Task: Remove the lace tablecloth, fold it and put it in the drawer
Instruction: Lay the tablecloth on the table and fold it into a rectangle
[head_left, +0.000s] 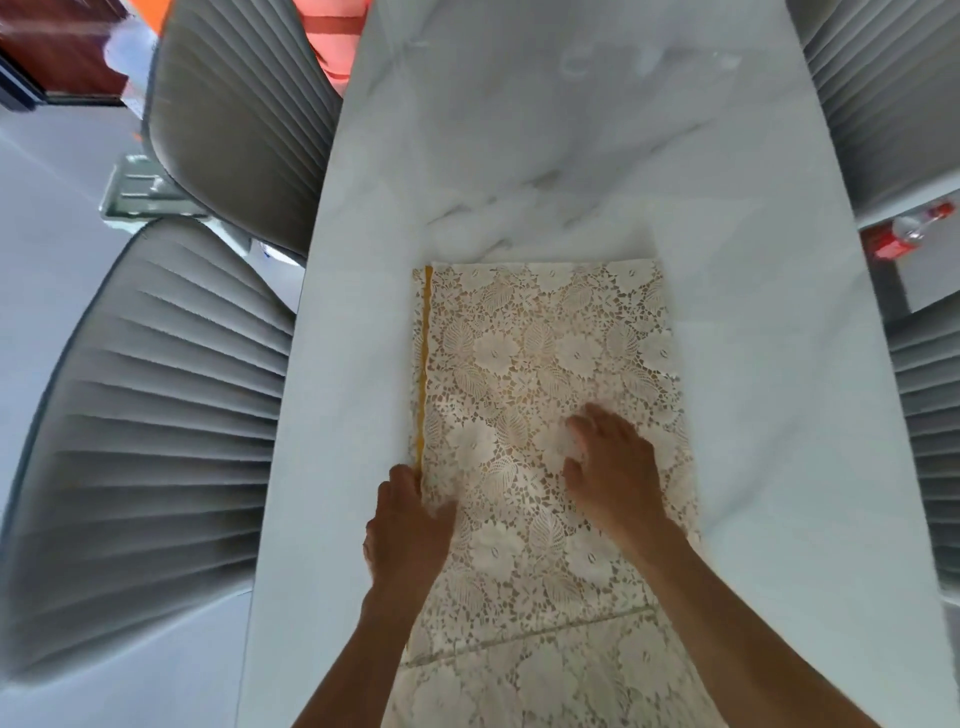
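Cloth: lace tablecloth (550, 374) lay folded into a long strip on the white marble table (545, 130), near end hanging over the table's near edge.
Left hand (408, 525): at the cloth's left, yellow-trimmed edge, thumb on the lace; whether it pinched the edge could not be told.
Right hand (613, 467): fingers spread flat, pressing on the lace.
Surroundings: grey ribbed chairs (156, 415) flanked both long sides; red-labelled bottle (914, 231) stood off to the right.
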